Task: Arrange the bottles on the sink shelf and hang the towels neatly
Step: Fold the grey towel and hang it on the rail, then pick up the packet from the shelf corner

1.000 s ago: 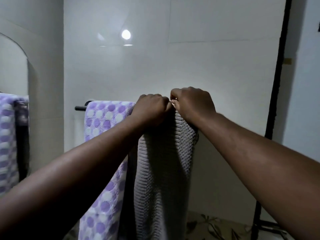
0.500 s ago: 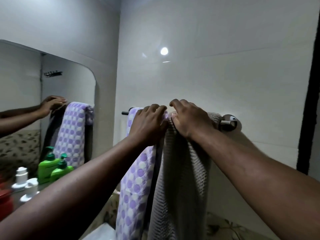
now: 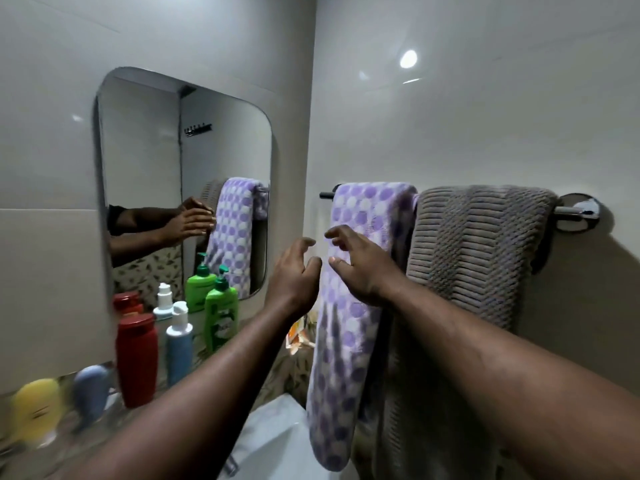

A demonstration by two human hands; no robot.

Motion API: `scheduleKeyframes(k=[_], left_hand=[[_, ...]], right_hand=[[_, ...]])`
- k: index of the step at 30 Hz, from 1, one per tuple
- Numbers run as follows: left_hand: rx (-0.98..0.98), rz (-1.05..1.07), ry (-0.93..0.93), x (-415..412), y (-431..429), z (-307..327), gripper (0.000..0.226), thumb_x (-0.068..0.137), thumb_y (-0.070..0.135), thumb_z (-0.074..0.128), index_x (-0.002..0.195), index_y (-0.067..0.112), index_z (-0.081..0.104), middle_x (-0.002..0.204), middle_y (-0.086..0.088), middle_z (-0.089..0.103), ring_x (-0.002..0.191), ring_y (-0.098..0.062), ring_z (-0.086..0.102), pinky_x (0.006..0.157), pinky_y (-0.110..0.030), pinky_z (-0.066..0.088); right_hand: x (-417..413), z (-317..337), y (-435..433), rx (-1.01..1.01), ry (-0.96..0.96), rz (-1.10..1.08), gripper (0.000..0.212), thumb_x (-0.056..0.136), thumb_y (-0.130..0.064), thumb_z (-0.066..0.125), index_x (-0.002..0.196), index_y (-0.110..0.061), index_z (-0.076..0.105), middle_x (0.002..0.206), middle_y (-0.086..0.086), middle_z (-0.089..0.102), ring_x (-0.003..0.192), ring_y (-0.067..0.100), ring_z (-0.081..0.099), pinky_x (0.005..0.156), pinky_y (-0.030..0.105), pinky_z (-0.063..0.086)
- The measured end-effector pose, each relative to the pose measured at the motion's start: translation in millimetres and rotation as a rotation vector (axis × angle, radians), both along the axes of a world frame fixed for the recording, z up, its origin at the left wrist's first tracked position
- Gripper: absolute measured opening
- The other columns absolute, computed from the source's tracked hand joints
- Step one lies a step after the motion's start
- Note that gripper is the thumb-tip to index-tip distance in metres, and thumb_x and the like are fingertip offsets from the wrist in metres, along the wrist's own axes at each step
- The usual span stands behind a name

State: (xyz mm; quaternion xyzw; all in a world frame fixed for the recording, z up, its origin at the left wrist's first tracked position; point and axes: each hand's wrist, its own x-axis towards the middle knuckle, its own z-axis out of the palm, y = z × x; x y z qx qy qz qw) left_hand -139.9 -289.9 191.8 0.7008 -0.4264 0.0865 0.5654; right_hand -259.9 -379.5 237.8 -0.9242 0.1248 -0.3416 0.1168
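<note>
Towels (image 3: 478, 237) on rail (image 3: 571, 211): two.

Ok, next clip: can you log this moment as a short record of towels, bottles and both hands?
towels: purple dotted towel and grey ribbed towel draped side by side over the towel rail, the purple one nearer the mirror
bottles: red bottle, white-capped blue bottle and green pump bottle upright below the mirror; yellow bottle blurred
left hand: fingers relaxed, holds nothing
right hand: fingers spread in front of the purple dotted towel, contact unclear
</note>
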Motion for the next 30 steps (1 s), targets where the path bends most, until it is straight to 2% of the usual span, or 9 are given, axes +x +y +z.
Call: scheduleKeyframes(k=[3, 6, 12, 14, 16, 18, 22, 26, 30], left_hand=[[-0.083, -0.059, 0.22, 12, 1, -21, 0.047, 0.089, 0.037, 0.042, 0.13, 0.019, 0.057, 0.128, -0.002, 0.06, 0.112, -0.016, 0.058, 0.089, -0.03, 0.045], [-0.174, -0.077, 0.381, 31, -3, -43, 0.025, 0.105, 0.019, 0.044, 0.126, 0.014, 0.057, 0.114, 0.004, 0.06, 0.1, -0.009, 0.056, 0.077, -0.019, 0.042], [-0.159, -0.018, 0.62, 66, -16, -86, 0.027, 0.106, 0.021, 0.041, 0.127, 0.022, 0.059, 0.128, -0.006, 0.062, 0.114, -0.022, 0.059, 0.097, -0.04, 0.048], [-0.159, -0.015, 0.687, 75, -22, -100, 0.026, 0.106, 0.022, 0.041, 0.124, 0.025, 0.059, 0.126, -0.007, 0.064, 0.108, -0.022, 0.06, 0.095, -0.039, 0.052], [-0.169, -0.023, 0.759, 82, -29, -112, 0.024, 0.108, 0.02, 0.04, 0.123, 0.022, 0.058, 0.114, -0.005, 0.065, 0.094, -0.015, 0.061, 0.078, -0.031, 0.052], [-0.164, -0.016, 0.81, 87, -35, -121, 0.022, 0.109, 0.017, 0.038, 0.121, 0.019, 0.056, 0.102, 0.0, 0.064, 0.084, -0.01, 0.059, 0.066, -0.027, 0.046], [-0.119, 0.052, 0.853, 105, -55, -148, 0.023, 0.107, 0.018, 0.04, 0.121, 0.016, 0.057, 0.097, 0.003, 0.062, 0.081, -0.01, 0.057, 0.063, -0.027, 0.042], [-0.051, 0.107, 0.888, 122, -68, -172, 0.018, 0.106, 0.022, 0.046, 0.121, 0.017, 0.056, 0.089, 0.005, 0.059, 0.076, -0.008, 0.054, 0.059, -0.027, 0.038], [0.039, 0.113, 0.849, 138, -81, -187, 0.033, 0.103, 0.019, 0.053, 0.136, 0.016, 0.055, 0.108, -0.002, 0.066, 0.081, -0.009, 0.054, 0.072, -0.028, 0.042]], right_hand=[[29, -23, 4, 0.237, 0.0, 0.099, 0.041, 0.098, -0.018, 0.055, 0.137, -0.025, 0.047, 0.132, 0.003, 0.057, 0.122, 0.021, 0.058, 0.107, 0.043, 0.046], [57, -50, 3, 0.43, 0.02, 0.159, 0.043, 0.099, -0.009, 0.052, 0.14, -0.022, 0.045, 0.129, 0.003, 0.053, 0.117, 0.021, 0.058, 0.103, 0.04, 0.05], [98, -105, -17, 0.7, -0.028, 0.11, 0.054, 0.1, -0.004, 0.05, 0.147, -0.029, 0.041, 0.138, 0.006, 0.05, 0.12, 0.02, 0.054, 0.103, 0.038, 0.05], [106, -118, -27, 0.779, -0.063, 0.067, 0.057, 0.099, -0.001, 0.049, 0.148, -0.029, 0.04, 0.138, 0.008, 0.049, 0.114, 0.019, 0.054, 0.09, 0.03, 0.052], [114, -130, -39, 0.848, -0.081, 0.032, 0.059, 0.099, 0.002, 0.047, 0.15, -0.026, 0.038, 0.137, 0.009, 0.048, 0.108, 0.017, 0.054, 0.073, 0.022, 0.051], [119, -141, -50, 0.911, -0.093, -0.002, 0.06, 0.098, 0.003, 0.047, 0.15, -0.026, 0.038, 0.138, 0.008, 0.048, 0.107, 0.018, 0.054, 0.068, 0.023, 0.049], [132, -170, -69, 0.979, -0.101, -0.071, 0.051, 0.102, -0.001, 0.047, 0.148, -0.021, 0.039, 0.133, 0.009, 0.051, 0.09, 0.008, 0.057, 0.058, 0.016, 0.046], [144, -197, -86, 1.004, -0.092, -0.153, 0.042, 0.105, -0.009, 0.047, 0.145, -0.022, 0.042, 0.125, 0.008, 0.057, 0.096, 0.016, 0.058, 0.057, 0.013, 0.04], [159, -216, -97, 1.021, -0.109, -0.217, 0.035, 0.106, -0.014, 0.044, 0.14, -0.022, 0.046, 0.117, 0.009, 0.06, 0.08, 0.01, 0.055, 0.058, 0.014, 0.037]])
